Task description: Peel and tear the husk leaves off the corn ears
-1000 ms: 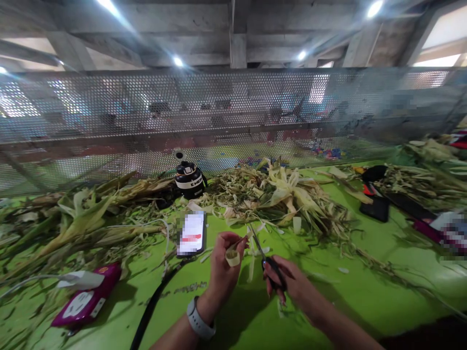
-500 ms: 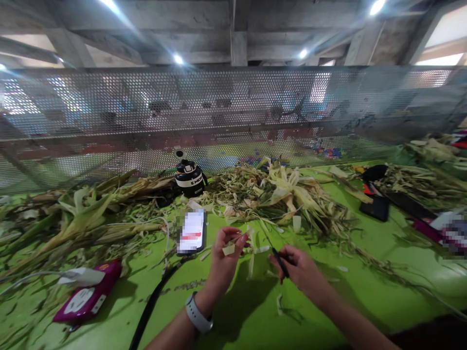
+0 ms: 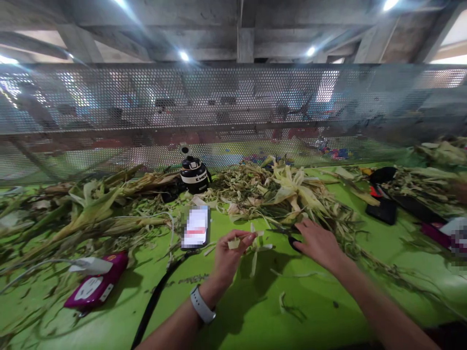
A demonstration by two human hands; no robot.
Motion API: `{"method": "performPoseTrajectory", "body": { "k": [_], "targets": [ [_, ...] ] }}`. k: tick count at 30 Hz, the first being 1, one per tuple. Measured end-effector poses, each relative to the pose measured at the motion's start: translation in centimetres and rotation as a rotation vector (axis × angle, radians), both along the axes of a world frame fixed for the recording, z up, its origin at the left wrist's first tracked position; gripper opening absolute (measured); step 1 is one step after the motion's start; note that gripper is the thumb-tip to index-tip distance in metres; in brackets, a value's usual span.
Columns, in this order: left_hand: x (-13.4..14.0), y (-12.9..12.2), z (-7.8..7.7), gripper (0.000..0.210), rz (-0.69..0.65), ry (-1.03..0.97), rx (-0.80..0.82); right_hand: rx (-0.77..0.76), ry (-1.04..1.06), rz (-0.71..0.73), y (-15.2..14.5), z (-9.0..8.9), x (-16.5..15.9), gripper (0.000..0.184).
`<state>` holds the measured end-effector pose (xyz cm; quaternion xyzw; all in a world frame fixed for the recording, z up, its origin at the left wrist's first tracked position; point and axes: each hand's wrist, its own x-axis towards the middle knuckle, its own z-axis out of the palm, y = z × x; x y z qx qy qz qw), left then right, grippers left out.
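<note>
My left hand is closed in a pinch on a pale corn husk strip, whose narrow pieces spread and hang from the fingertips. Another short pale bit shows between the fingers. To the right, my right hand is low over the table at the edge of the husk pile, its fingers on the black handles of scissors. The dark blades lie nearly level and point left, towards the strip. Part of the handles is hidden under the fingers. Dried corn husks are heaped just beyond both hands.
On the green table lie a lit phone, a black strap, and a purple pack with a white charger on it. A black bottle stands before the perforated metal screen. More husks cover the left side; a dark phone lies right.
My right hand has moved forward and right with the scissors, which have turned from steeply slanted to nearly level. My left hand still pinches the husk strip. The view has shifted slightly.
</note>
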<state>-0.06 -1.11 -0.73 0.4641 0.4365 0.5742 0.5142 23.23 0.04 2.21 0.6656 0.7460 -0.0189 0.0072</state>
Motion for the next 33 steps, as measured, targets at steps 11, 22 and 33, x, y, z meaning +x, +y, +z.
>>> {"method": "performPoseTrajectory", "body": {
  "k": [11, 22, 33],
  "targets": [
    [0.4, 0.1, 0.3, 0.023, -0.008, -0.044, -0.072, -0.242, 0.973, 0.266, 0.1, 0.6, -5.7, 0.041],
    [-1.2, 1.6, 0.1, 0.033, 0.144, -0.213, -0.246, -0.078, 1.263, 0.045, 3.9, 1.4, -3.7, 0.038],
    [-1.1, 1.4, 0.9, 0.034, -0.025, -0.179, -0.168, -0.523, 1.197, 0.316, 2.9, 2.3, -1.4, 0.028]
  ]
}}
